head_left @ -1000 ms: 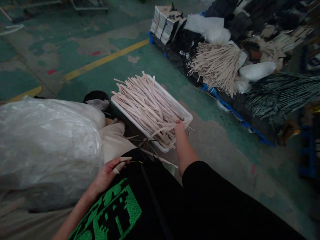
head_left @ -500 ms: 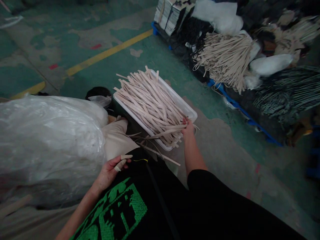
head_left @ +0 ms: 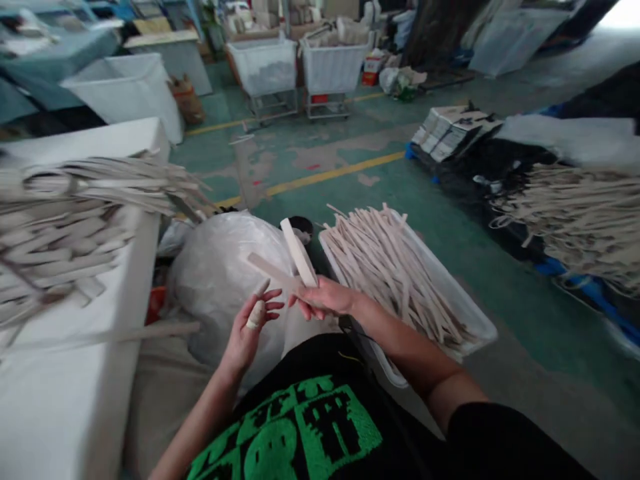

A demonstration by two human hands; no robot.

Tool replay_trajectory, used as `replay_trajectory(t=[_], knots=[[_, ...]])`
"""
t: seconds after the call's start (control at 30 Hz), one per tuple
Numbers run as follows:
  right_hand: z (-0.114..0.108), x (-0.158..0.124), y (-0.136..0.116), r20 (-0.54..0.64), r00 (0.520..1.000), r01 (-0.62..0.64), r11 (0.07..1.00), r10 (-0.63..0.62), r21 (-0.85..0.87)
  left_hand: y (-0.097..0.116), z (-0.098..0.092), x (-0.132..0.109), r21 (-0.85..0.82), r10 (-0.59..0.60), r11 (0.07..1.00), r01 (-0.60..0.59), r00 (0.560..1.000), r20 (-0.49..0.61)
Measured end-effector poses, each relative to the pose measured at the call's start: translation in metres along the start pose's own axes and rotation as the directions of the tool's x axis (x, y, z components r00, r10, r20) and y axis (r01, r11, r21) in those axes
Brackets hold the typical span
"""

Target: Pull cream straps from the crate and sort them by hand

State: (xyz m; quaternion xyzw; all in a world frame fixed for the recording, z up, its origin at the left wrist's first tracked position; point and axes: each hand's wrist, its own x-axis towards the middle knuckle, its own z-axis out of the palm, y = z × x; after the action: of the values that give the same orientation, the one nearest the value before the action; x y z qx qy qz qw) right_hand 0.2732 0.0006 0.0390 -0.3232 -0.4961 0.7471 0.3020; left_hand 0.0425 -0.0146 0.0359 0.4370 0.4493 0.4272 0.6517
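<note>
My right hand (head_left: 323, 297) is closed around a beige fabric strip (head_left: 299, 253); one part stands up from the grip and another points left. Facing it on the left is my left hand (head_left: 254, 320), its fingers apart and nothing in them. Pale coverings wrap some of its fingertips. Just beyond my right forearm, a white plastic tray (head_left: 450, 283) on the floor holds a heap of similar beige strips (head_left: 395, 260). Behind my hands lies a large clear plastic bag (head_left: 215, 260).
A white table (head_left: 115, 313) on my left bears piled beige strips (head_left: 65, 233). Blue pallets (head_left: 575, 287) at right carry bundles of cords (head_left: 575, 220). White wheeled bins (head_left: 265, 67) stand at the back, and another white bin (head_left: 130, 87) is behind the table.
My right hand has come from the tray's near end to in front of my body, holding a strip. My left hand has opened. The view has tilted up and turned left, bringing in the table.
</note>
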Motion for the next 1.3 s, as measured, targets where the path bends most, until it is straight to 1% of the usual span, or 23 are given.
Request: replay_trajectory(t=[0.03, 0.1, 0.17, 0.23, 0.27, 0.33, 0.43, 0.5, 0.57, 0.6, 0.67, 0.73, 0.8, 0.83, 0.87, 0.93, 1.0, 1.07, 1.13, 1.2, 1.23, 1.27, 1.3], knots=[[0.012, 0.012, -0.001, 0.079, 0.997, -0.019, 0.998, 0.023, -0.057, 0.008, -0.005, -0.001, -0.032, 0.031, 0.999, -0.033, 0.998, -0.05], [0.033, 0.029, -0.002, 0.164, 0.984, -0.04, 0.986, 0.067, -0.162, 0.02, -0.018, -0.004, -0.044, 0.08, 0.995, -0.088, 0.985, -0.151], [0.05, 0.042, -0.005, 0.188, 0.975, -0.074, 0.974, 0.115, -0.212, 0.027, -0.031, -0.009, 0.016, 0.118, 0.993, -0.118, 0.966, -0.232], [0.065, 0.051, -0.007, 0.195, 0.968, -0.114, 0.969, 0.158, -0.219, 0.031, -0.045, -0.015, 0.126, 0.165, 0.983, -0.133, 0.943, -0.29], [0.071, 0.056, -0.008, 0.197, 0.965, -0.129, 0.967, 0.173, -0.22, 0.031, -0.05, -0.017, 0.197, 0.189, 0.971, -0.133, 0.935, -0.302], [0.084, 0.064, -0.005, 0.18, 0.966, -0.143, 0.963, 0.187, -0.23, 0.033, -0.06, -0.023, 0.357, 0.23, 0.926, -0.12, 0.93, -0.287], [0.1, 0.078, 0.004, 0.13, 0.974, -0.144, 0.95, 0.185, -0.278, 0.037, -0.069, -0.029, 0.577, 0.275, 0.812, -0.087, 0.929, -0.246], [0.107, 0.085, 0.01, 0.077, 0.979, -0.158, 0.941, 0.189, -0.298, 0.04, -0.073, -0.031, 0.652, 0.311, 0.753, -0.089, 0.921, -0.234], [0.111, 0.09, 0.013, 0.044, 0.98, -0.17, 0.937, 0.192, -0.304, 0.041, -0.077, -0.032, 0.664, 0.337, 0.739, -0.118, 0.918, -0.211], [0.112, 0.092, 0.013, 0.04, 0.981, -0.17, 0.937, 0.19, -0.304, 0.041, -0.078, -0.032, 0.647, 0.337, 0.75, -0.135, 0.92, -0.198], [0.112, 0.092, 0.01, 0.023, 0.985, -0.158, 0.945, 0.172, -0.285, 0.037, -0.08, -0.033, 0.561, 0.31, 0.815, -0.149, 0.929, -0.204], [0.109, 0.091, 0.006, -0.047, 0.988, -0.155, 0.965, 0.148, -0.211, 0.028, -0.082, -0.035, 0.389, 0.25, 0.912, -0.128, 0.926, -0.282], [0.101, 0.089, 0.002, -0.128, 0.982, -0.148, 0.986, 0.137, -0.081, 0.018, -0.085, -0.04, 0.192, 0.152, 0.978, -0.078, 0.902, -0.405], [0.096, 0.087, 0.001, -0.158, 0.978, -0.142, 0.99, 0.139, -0.005, 0.013, -0.088, -0.044, 0.126, 0.106, 0.991, -0.054, 0.888, -0.449], [0.09, 0.086, 0.001, -0.179, 0.973, -0.138, 0.988, 0.148, 0.069, 0.009, -0.091, -0.049, 0.098, 0.075, 0.995, -0.032, 0.878, -0.473], [0.076, 0.085, 0.004, -0.202, 0.962, -0.145, 0.971, 0.183, 0.189, 0.006, -0.102, -0.057, 0.111, 0.072, 0.994, -0.02, 0.87, -0.488], [0.063, 0.087, 0.014, -0.221, 0.95, -0.164, 0.952, 0.223, 0.257, 0.01, -0.119, -0.061, 0.133, 0.114, 0.99, -0.052, 0.851, -0.512], [0.054, 0.093, 0.031, -0.244, 0.938, -0.174, 0.941, 0.248, 0.289, 0.022, -0.137, -0.06, 0.131, 0.154, 0.987, -0.095, 0.807, -0.571], [0.048, 0.101, 0.05, -0.28, 0.922, -0.182, 0.937, 0.268, 0.298, 0.037, -0.153, -0.056, 0.101, 0.171, 0.985, -0.138, 0.751, -0.638], [0.047, 0.106, 0.065, -0.341, 0.897, -0.195, 0.944, 0.282, 0.267, 0.048, -0.16, -0.05, 0.027, 0.159, 0.981, -0.193, 0.712, -0.684], [0.047, 0.108, 0.07, -0.384, 0.882, -0.196, 0.953, 0.274, 0.229, 0.051, -0.16, -0.045, -0.023, 0.14, 0.976, -0.215, 0.708, -0.692], [0.047, 0.108, 0.075, -0.428, 0.868, -0.191, 0.965, 0.252, 0.182, 0.051, -0.158, -0.039, -0.071, 0.116, 0.972, -0.223, 0.724, -0.68], [0.045, 0.109, 0.078, -0.466, 0.859, -0.176, 0.977, 0.212, 0.119, 0.048, -0.154, -0.032, -0.117, 0.085, 0.97, -0.212, 0.751, -0.654]])
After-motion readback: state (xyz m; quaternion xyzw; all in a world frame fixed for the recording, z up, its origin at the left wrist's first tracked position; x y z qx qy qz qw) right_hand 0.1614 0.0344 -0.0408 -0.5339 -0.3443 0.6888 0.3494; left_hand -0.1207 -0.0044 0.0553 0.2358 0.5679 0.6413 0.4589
